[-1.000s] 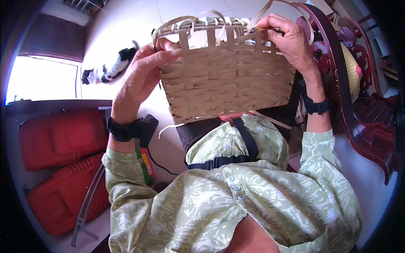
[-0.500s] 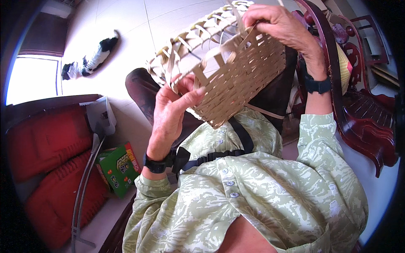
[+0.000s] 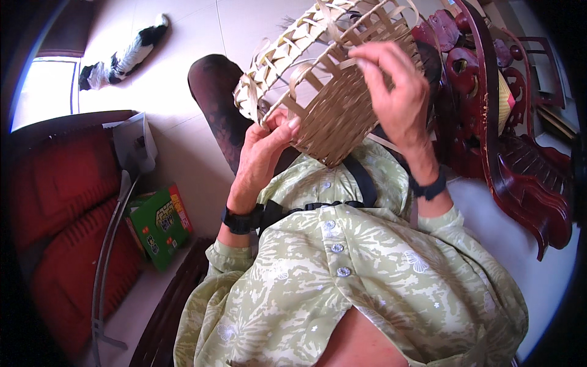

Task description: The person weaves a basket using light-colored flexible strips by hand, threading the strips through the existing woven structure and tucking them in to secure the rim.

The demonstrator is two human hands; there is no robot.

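Note:
A woven basket (image 3: 336,116) of pale, flat strips is tilted in front of me above my lap. Its lower wall is closely woven, while upright strips and loops stand open along the rim. My left hand (image 3: 264,147) grips the left end of the rim between thumb and fingers. Over the near side of the rim, my right hand (image 3: 396,85) is closed in a pinch on what looks like the end of a flat strip (image 3: 346,62). The fingertips partly hide that strip. Further loose strip ends curl up at the basket's upper right.
A carved dark-red wooden chair (image 3: 489,122) stands close on my right. To the left are red cushions (image 3: 73,183), a white holder (image 3: 136,144) on a curved metal stand, and a green box (image 3: 160,226). A black-and-white cat (image 3: 125,58) lies on the tiled floor.
My right hand has left the far right corner of the rim and come nearer, to the middle of the near side. My left hand keeps its hold, and the basket has shifted slightly right.

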